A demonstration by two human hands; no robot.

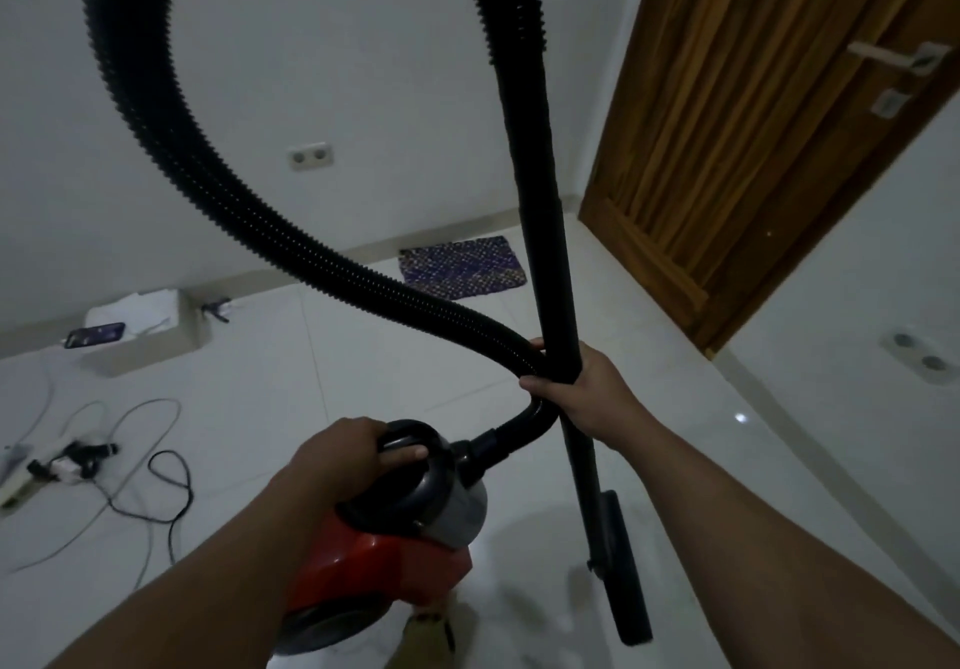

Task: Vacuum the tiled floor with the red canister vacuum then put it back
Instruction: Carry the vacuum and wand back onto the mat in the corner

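Vacuum, lifted off the floor by left hand curled round its handle, right hand gripping wand and hose together: risk, slung nozzle striking tiles or door, loop snagging.

The floor is laid in large pale glossy tiles with thin grout lines, and it catches a small bright glint near the right-hand wall. Against the far wall lies a small woven mat in blue and purple, flat on the tiles just beside the wooden door's foot. Further left, a low beige box sits by the skirting, a dark phone resting on its top. Down at the left a tangle of black and grey cables sprawls across the tiles, running to a white power strip with dark plugs in it.
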